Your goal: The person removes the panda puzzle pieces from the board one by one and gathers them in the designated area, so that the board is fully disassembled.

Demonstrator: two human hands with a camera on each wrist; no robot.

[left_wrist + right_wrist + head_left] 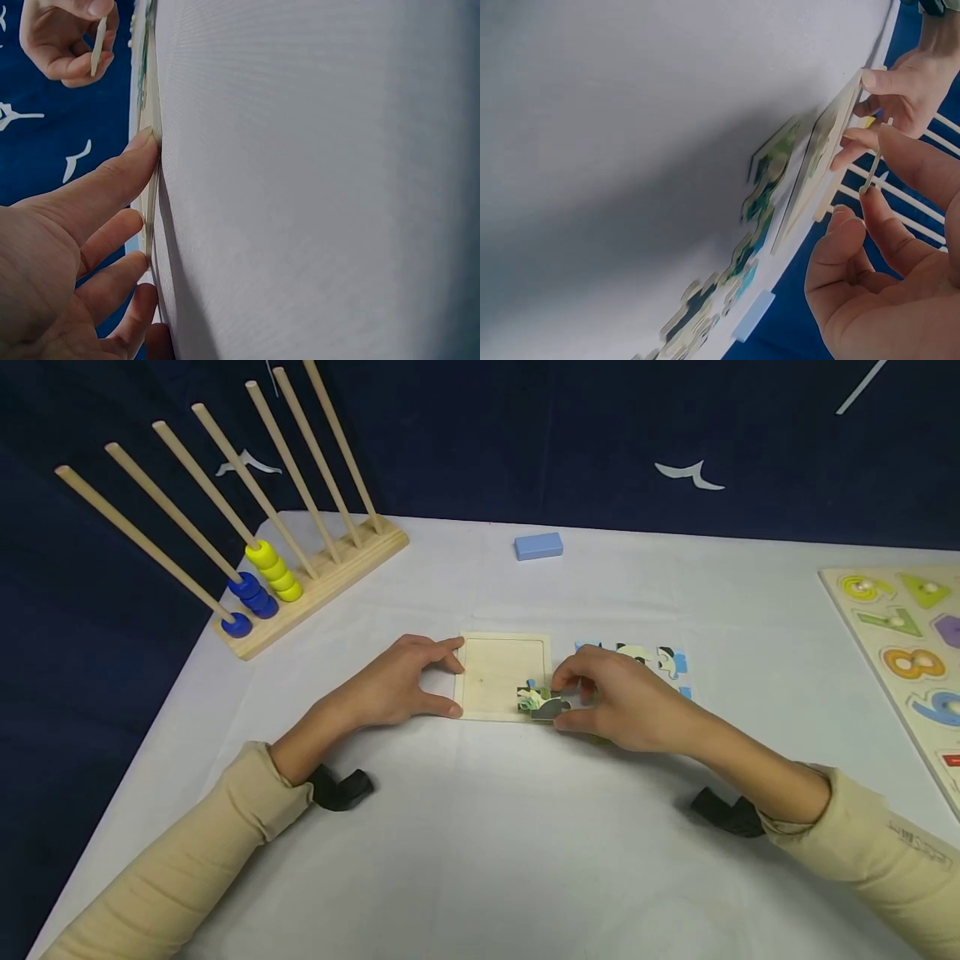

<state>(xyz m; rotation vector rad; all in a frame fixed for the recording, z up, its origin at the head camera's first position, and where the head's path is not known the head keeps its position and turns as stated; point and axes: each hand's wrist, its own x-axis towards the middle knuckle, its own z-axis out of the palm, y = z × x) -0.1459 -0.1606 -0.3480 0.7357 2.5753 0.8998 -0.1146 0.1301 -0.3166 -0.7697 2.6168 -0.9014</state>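
In the head view, my left hand (397,683) rests at the left side of a shallow square wooden puzzle tray (491,652). Thumb and fingertips touch the tray's edge, spread apart rather than wrapped round it. My right hand (626,697) pinches a jigsaw piece (553,708) between thumb and fingers, over the tray's lower right corner. In the right wrist view the pinched piece (873,166) appears edge-on, raised above the tray. A green patch shows on the tray floor in that view; how it lies is unclear. Other jigsaw pieces (672,662) lie right of the tray, partly hidden by my right hand.
A wooden abacus stand (322,585) with upright rods and blue and yellow beads stands at the back left. Behind the tray lies a blue block (538,547). A number-and-shape board (873,639) sits at the right edge. Dark cloth hangs behind the white table.
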